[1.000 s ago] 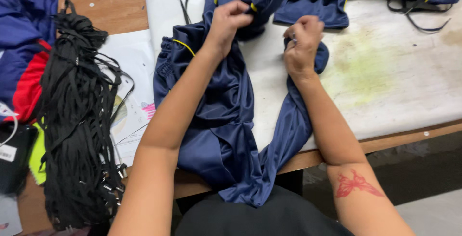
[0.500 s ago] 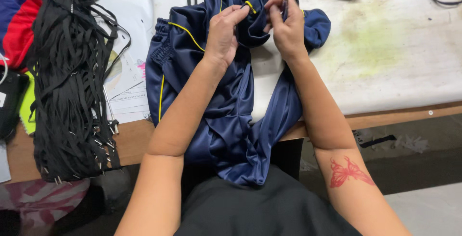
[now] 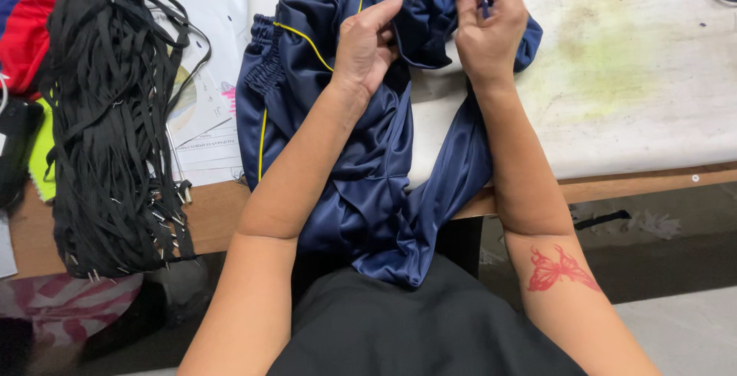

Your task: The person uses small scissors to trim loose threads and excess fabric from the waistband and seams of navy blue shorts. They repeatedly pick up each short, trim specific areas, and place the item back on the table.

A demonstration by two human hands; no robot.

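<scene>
Both hands are working at the far end of a navy garment (image 3: 361,169) with yellow piping. Left hand (image 3: 367,46) is gripping a fold of the navy cloth, its fingers curled and its fingertips (image 3: 393,4) reaching toward a small yellow tab. Right hand (image 3: 491,27) is closed in a loose fist around a thin dark tool (image 3: 484,0), pinching it just beside the same fold.

Compared with a second ago, the hands are sitting closer together: the left one was raised over a bunched edge and well apart from the right, and now the two are nearly meeting over the fold. The view is also lying closer to the table (image 3: 637,77), so the dark garments along its far edge are now mostly cut off.

The garment's long axis is running from the hands back toward the person's body, with the gathered waistband to the left of the left hand and the loose end hanging over the table edge onto the lap.

What the tool is remains hard to tell, since the right fingers are covering most of it. The left forearm is hiding the middle of the garment. A heap of black straps (image 3: 107,123) is lying well to the left of the left hand, over printed paper sheets (image 3: 207,92).
</scene>
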